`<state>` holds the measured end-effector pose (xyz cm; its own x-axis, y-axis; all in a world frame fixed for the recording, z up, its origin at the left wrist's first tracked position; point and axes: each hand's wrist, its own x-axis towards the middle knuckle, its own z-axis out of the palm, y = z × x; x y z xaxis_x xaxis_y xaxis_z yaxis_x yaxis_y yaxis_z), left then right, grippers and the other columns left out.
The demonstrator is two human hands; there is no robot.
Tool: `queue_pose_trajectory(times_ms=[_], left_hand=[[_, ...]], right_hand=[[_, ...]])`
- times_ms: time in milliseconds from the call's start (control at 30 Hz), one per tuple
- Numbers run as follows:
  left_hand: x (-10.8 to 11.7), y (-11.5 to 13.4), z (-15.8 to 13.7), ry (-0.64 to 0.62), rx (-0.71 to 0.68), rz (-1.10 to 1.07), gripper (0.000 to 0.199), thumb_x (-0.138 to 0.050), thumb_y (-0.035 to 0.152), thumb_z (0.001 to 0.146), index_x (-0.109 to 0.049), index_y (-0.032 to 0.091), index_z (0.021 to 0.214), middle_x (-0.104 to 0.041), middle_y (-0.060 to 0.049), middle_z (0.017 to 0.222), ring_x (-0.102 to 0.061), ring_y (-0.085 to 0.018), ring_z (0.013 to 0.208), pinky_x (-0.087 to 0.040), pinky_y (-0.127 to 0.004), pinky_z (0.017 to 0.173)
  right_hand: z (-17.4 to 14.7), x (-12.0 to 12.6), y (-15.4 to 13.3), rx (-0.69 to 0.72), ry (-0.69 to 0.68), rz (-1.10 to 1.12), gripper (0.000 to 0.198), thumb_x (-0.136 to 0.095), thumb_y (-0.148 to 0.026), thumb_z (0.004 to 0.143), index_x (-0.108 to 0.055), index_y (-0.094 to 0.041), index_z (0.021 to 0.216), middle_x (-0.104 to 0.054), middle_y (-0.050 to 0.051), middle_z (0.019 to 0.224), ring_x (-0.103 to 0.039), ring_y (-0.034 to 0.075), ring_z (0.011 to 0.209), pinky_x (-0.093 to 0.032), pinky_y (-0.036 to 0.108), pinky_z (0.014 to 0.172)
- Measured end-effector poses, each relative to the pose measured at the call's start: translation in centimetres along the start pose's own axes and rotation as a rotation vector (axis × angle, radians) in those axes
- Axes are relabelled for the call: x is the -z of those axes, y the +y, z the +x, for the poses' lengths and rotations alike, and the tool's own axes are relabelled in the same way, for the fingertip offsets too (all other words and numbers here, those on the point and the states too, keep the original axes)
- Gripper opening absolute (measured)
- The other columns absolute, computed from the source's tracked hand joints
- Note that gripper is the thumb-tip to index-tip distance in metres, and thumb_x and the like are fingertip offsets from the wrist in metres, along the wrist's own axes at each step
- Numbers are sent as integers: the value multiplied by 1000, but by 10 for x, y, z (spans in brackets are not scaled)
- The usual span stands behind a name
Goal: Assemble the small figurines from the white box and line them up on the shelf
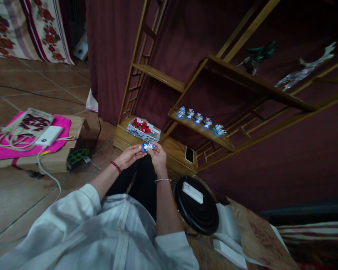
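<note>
Between my two hands, in front of my knees, I hold a small blue and white figurine (148,146). My left hand (129,156) pinches its blue end. The fingers of my right hand (157,157) close around its other end. Just beyond my hands stands an open patterned box (142,135) with red figures and a little blue in it. To the right, a row of several similar blue and white figurines (198,118) stands along a wooden shelf (202,129).
A phone (189,154) lies on the low cabinet top (174,150). By my right side is a round black stool (211,213) bearing a white object (193,192). At left, a pink cloth (64,125) carries a bag and a white device (49,135); cables cross the floor.
</note>
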<state>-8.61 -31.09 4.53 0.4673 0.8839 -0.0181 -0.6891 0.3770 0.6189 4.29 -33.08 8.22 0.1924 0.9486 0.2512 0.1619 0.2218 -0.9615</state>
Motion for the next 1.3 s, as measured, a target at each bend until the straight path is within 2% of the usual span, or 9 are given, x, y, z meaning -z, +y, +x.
queue_pose_trajectory(times_ms=[267,667,1033,1300], left_hand=[[0,-1,0,45,9,3,11,-58,17,76,-61,10,84,-66,-8,80,-63,-12,70,-50,-23,71],[1,-6,1,64,44,-21,11,-56,17,78,-61,9,83,-66,-7,77,-63,-12,69,-50,-22,68],[-1,-8,-3,45,24,-35,11,-58,16,77,-61,10,85,-66,-8,85,-62,-13,77,-47,-27,79],[1,-12,-4,38,17,-19,16,-59,16,76,-61,10,91,-65,-9,91,-62,-13,80,-46,-27,82]], right_hand=[[3,2,9,71,-42,-96,30,-58,-25,67,-54,-18,96,-63,3,82,-61,14,72,-50,27,70],[3,8,7,171,-126,-276,25,-54,-23,72,-53,-20,97,-62,2,87,-61,14,78,-51,26,71],[4,13,-14,238,-234,-480,25,-52,-21,72,-56,-22,97,-63,1,85,-60,12,68,-50,25,67],[5,12,-10,238,-239,-500,24,-53,-20,72,-57,-23,95,-63,-1,84,-60,13,69,-49,24,65]])
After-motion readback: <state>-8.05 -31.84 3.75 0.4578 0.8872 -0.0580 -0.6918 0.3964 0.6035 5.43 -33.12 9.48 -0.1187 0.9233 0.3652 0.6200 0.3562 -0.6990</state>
